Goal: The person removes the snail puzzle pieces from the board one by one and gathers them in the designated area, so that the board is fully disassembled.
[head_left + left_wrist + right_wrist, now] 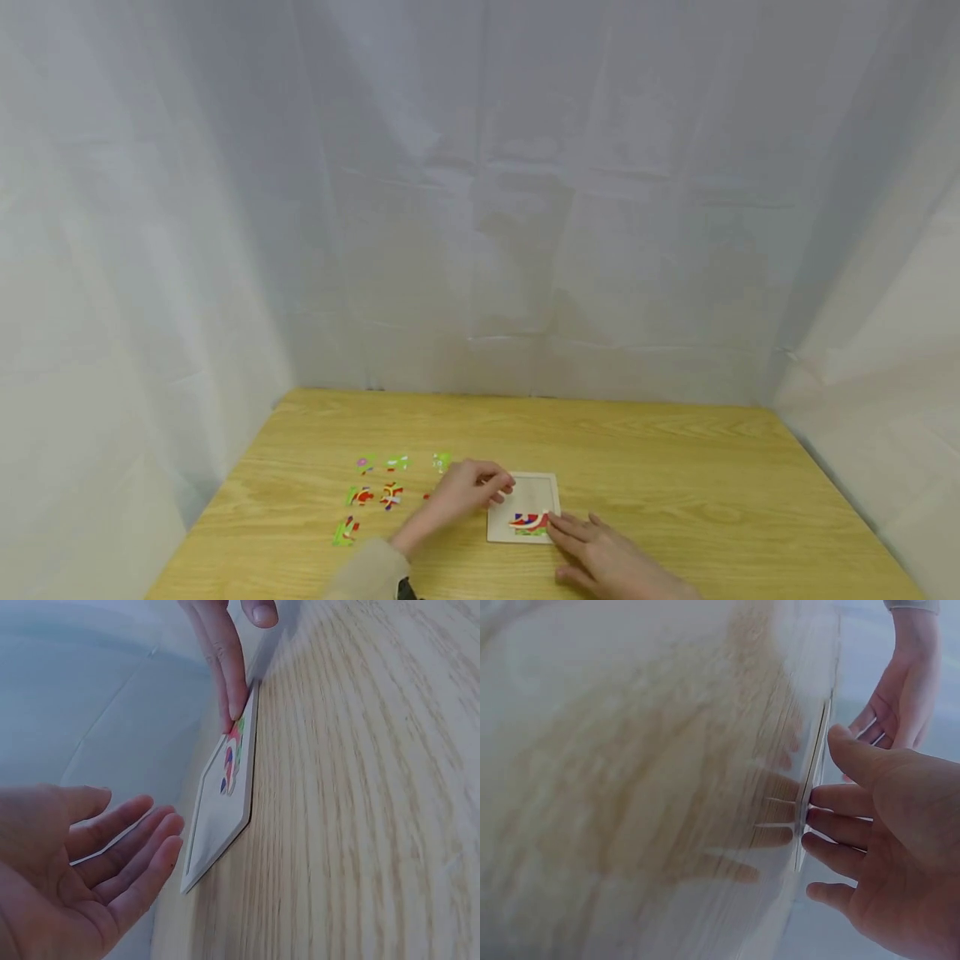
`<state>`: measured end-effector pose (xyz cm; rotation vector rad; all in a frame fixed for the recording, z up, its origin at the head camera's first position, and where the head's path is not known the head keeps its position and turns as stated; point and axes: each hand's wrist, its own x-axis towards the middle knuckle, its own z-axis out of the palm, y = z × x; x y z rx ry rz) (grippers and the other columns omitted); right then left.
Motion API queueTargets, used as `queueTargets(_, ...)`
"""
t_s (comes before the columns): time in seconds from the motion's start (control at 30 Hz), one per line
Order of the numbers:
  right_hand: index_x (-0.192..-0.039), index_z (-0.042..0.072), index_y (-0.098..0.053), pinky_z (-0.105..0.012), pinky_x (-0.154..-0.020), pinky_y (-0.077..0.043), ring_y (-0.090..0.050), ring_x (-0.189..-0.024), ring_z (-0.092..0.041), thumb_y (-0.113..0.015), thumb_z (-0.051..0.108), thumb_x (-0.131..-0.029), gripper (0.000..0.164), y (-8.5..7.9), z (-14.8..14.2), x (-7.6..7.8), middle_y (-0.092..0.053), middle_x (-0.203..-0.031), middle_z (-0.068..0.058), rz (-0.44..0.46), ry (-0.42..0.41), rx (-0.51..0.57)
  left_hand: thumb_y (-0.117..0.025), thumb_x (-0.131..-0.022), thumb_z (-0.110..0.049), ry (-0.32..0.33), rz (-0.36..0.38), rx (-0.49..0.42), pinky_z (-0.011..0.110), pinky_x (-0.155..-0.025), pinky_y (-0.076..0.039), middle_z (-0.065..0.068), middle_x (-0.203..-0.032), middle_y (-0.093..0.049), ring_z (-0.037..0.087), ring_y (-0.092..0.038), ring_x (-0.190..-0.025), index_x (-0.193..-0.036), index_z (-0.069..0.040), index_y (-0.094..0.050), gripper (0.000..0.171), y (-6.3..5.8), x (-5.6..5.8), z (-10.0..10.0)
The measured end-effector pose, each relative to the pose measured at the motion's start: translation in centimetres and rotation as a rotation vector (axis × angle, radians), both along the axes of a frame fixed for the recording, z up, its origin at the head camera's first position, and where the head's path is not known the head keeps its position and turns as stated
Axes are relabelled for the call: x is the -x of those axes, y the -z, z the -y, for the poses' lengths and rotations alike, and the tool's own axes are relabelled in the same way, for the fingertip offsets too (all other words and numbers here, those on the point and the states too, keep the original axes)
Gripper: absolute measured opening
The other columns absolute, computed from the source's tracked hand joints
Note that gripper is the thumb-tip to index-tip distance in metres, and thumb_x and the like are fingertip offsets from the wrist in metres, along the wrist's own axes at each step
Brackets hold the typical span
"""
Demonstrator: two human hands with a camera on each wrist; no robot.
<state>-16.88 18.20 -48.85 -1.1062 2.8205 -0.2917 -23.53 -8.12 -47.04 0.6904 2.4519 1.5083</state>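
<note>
A pale square puzzle tray (536,493) lies on the table, with red, white, blue and green jigsaw pieces (530,523) fitted along its near side. Over the tray's left edge hovers my left hand (467,490); the left wrist view shows its fingers loosely bent and its palm bare. My right hand (606,557) rests at the tray's lower right corner, its straight fingertips (237,709) touching the pieces there. In the right wrist view the tray appears edge-on beneath the right hand's fingers (840,827).
Several loose jigsaw pieces lie in rows on the wooden table (675,467) to the left, among them a red and yellow piece (391,496) and a green one (345,532). One piece (441,461) sits just behind the left hand. White curtains (480,208) surround the table.
</note>
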Motion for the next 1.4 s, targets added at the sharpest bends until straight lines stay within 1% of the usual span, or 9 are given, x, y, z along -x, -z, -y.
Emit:
queueTargets(0.13,-0.148,0.004,-0.050,-0.060,-0.109,-0.042,-0.048,-0.139,-0.028,-0.047,0.048,-0.106,0.061,0.2,0.0,0.0,-0.048,-0.155,-0.009,-0.020,-0.012,0.001,-0.060,-0.103,-0.019,0.000,0.004,0.065,0.023,-0.061,-0.057,0.009,-0.091,-0.075,0.022,-0.070,-0.078,-0.100,-0.002,-0.075,0.023,0.2,-0.1,-0.5)
queueTargets(0.23,-0.148,0.003,-0.050,-0.059,-0.109,-0.042,-0.048,-0.140,-0.029,-0.047,0.048,-0.106,0.062,0.1,0.2,-0.1,-0.047,-0.155,-0.010,-0.007,-0.006,0.001,-0.061,-0.102,-0.019,0.008,0.018,0.097,0.019,-0.057,-0.052,0.007,-0.085,-0.074,0.018,-0.067,-0.074,-0.097,-0.003,-0.076,0.023,0.4,-0.2,-0.7)
queueTargets(0.33,-0.148,0.003,-0.049,-0.059,-0.110,-0.040,-0.047,-0.140,-0.029,-0.049,0.047,-0.105,0.062,-0.1,0.3,-0.2,-0.047,-0.155,-0.010,0.018,0.008,-0.001,-0.062,-0.102,-0.018,0.020,0.037,0.097,0.023,-0.059,-0.055,0.007,-0.083,-0.073,0.017,-0.066,-0.073,-0.094,-0.002,-0.076,0.022,0.6,-0.2,-0.9)
queueTargets(0.43,-0.148,0.002,-0.050,-0.059,-0.111,-0.040,-0.047,-0.140,-0.030,-0.051,0.046,-0.105,0.062,-0.3,0.3,-0.3,-0.048,-0.154,-0.011,0.007,0.009,0.002,-0.063,-0.101,-0.016,0.024,0.042,0.101,0.026,-0.061,-0.058,0.007,-0.082,-0.073,0.017,-0.067,-0.073,-0.092,-0.002,-0.076,0.021,0.8,-0.3,-1.3)
queueTargets(0.67,-0.147,0.002,-0.051,-0.059,-0.111,-0.040,-0.048,-0.139,-0.031,-0.052,0.048,-0.104,0.063,-0.4,0.5,-0.4,-0.049,-0.153,-0.012,0.030,0.021,-0.008,-0.065,-0.099,-0.016,0.037,-0.019,0.123,0.017,-0.054,-0.048,0.007,-0.077,-0.072,0.013,-0.063,-0.066,-0.091,-0.001,-0.076,0.020,0.5,-0.6,-1.7)
queueTargets(0.87,-0.146,0.000,-0.051,-0.058,-0.110,-0.041,-0.049,-0.138,-0.033,-0.051,0.047,-0.104,0.063,-0.4,0.3,-0.5,-0.050,-0.152,-0.013,0.005,0.005,0.000,-0.063,-0.101,-0.019,0.027,-0.019,0.141,0.017,-0.054,-0.048,0.005,-0.078,-0.071,0.012,-0.062,-0.066,-0.101,-0.002,-0.074,0.020,0.3,-0.8,-1.8)
queueTargets(1.0,-0.148,0.002,-0.049,-0.057,-0.113,-0.039,-0.045,-0.141,-0.031,-0.049,0.048,-0.105,0.063,-0.4,0.4,-0.4,-0.047,-0.154,-0.012,0.063,0.029,-0.002,-0.062,-0.102,-0.021,0.021,-0.024,0.153,0.019,-0.052,-0.046,0.003,-0.077,-0.070,0.011,-0.061,-0.061,-0.108,-0.003,-0.073,0.022,0.2,-0.8,-1.9)
queueTargets(1.17,-0.150,0.005,-0.048,-0.055,-0.115,-0.037,-0.042,-0.144,-0.028,-0.049,0.050,-0.104,0.064,-0.5,0.6,-0.5,-0.044,-0.157,-0.009,0.119,0.064,-0.003,-0.062,-0.101,-0.021,0.009,-0.010,0.142,0.020,-0.052,-0.044,0.003,-0.078,-0.069,0.013,-0.060,-0.060,-0.110,-0.003,-0.072,0.022,0.2,-0.8,-2.0)
queueTargets(1.4,-0.150,0.006,-0.048,-0.055,-0.114,-0.037,-0.042,-0.144,-0.028,-0.050,0.049,-0.104,0.063,-0.4,0.7,-0.6,-0.044,-0.157,-0.009,0.115,0.072,0.004,-0.062,-0.101,-0.018,0.008,0.026,0.076,0.021,-0.054,-0.048,0.006,-0.080,-0.069,0.016,-0.063,-0.066,-0.107,-0.004,-0.073,0.019,0.4,-1.0,-1.9)
